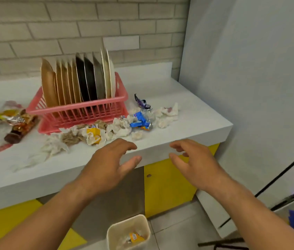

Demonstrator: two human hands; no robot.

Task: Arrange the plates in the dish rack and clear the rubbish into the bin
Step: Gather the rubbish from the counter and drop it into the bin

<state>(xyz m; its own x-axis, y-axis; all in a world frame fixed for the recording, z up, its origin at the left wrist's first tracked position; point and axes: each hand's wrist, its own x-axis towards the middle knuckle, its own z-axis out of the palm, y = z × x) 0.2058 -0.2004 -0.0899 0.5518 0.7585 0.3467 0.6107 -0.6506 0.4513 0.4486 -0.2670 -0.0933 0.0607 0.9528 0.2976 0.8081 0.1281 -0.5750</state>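
Our left hand (110, 159) and right hand (196, 163) hover side by side over the front edge of the tabletop (187, 120). The fingers (124, 144) of both are loosely spread and hold nothing. The plates (81, 82) stand on edge in a row in the pink dish rack (77, 112), at about 11 o'clock from our hands, so we judge that part done and the rubbish to be what is left. It lies on the tabletop along the rack's front and right side, from 12 to 1 o'clock of our left hand: crumpled tissues (119, 129), a yellow wrapper (93, 133), a blue wrapper (139, 121) and a purple wrapper (142, 103) farther back. More litter, with a brown packet (21, 125) in it, sits at 9 o'clock of the rack. We expect all of this to be very light and soft. The tissues should crush into a wad, so we can take them from above with a whole-hand scoop, several at once. The foil wrappers look slick and springy, so a pinch on a twisted end or a fold should hold better than a flat press. Loose scraps may drop on the way. The bin (124, 222) stands on the floor at 6 o'clock, below the tabletop's edge, with some rubbish in it.
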